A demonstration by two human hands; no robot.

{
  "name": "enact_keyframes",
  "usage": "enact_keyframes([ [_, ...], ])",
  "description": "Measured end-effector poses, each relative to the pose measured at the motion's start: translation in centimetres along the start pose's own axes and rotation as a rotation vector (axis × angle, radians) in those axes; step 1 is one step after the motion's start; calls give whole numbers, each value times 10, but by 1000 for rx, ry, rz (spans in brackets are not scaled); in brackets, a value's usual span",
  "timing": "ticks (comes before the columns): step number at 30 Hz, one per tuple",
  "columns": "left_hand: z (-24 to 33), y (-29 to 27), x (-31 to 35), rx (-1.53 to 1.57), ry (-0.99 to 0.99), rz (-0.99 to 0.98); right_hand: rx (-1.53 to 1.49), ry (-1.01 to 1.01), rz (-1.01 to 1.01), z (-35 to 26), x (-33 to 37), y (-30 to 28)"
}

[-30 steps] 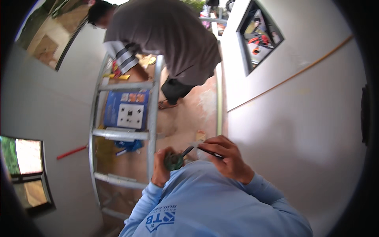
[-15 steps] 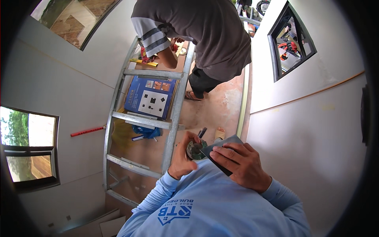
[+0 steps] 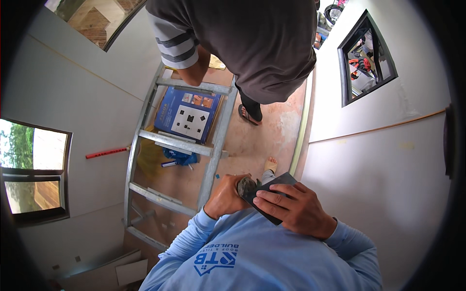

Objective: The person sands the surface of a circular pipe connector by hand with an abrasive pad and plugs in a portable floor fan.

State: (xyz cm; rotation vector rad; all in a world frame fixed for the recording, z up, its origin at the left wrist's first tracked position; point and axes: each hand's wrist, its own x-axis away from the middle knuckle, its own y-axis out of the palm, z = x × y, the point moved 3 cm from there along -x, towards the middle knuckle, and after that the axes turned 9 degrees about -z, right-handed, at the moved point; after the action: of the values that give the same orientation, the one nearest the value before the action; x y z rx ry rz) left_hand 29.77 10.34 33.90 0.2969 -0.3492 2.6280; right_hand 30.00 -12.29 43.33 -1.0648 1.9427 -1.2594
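Note:
My left hand (image 3: pixel 227 195) is wrapped around a dusty, dark green and grey tool (image 3: pixel 246 187) with a rounded end; its kind is hard to make out. My right hand (image 3: pixel 302 209) grips a flat, dark grey rectangular tile piece (image 3: pixel 267 207), fingers spread over its upper face and the thumb out of sight. The left edge of this piece meets or overlaps the tool's rounded end; whether they touch, I cannot tell. Both hands are in front of my light blue shirt.
A metal ladder (image 3: pixel 217 145) stands to the left, with a blue box (image 3: pixel 167 114) and a blue plastic bag (image 3: pixel 187 158) beyond its rungs. Ahead, a person in a dark shirt (image 3: pixel 252 43) stands close. White walls flank both sides; a red level-like bar (image 3: pixel 107 153) is by the left one.
My left fingers have closed round the tool, and the tool has turned. The tile piece has tilted and shifted slightly down. The other person has come nearer, their arm lower.

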Motion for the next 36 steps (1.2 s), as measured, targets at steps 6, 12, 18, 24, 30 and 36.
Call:
enact_keyframes([
  [6,-12,10,4,36,21,-20,-21,28,-75,-6,-2,-1],
  [12,-6,17,7,72,-17,-5,-33,38,-56,-11,4,8],
  [18,-14,23,7,74,9,104,-2,47,-5,-15,-4,12],
  [24,-22,30,5,72,24,166,-9,95,19,-18,-8,16],
  [30,-28,34,8,56,-25,222,2,131,34,-20,-16,16],
  [36,-30,42,7,105,-1,284,-4,133,64,-20,-15,17],
])
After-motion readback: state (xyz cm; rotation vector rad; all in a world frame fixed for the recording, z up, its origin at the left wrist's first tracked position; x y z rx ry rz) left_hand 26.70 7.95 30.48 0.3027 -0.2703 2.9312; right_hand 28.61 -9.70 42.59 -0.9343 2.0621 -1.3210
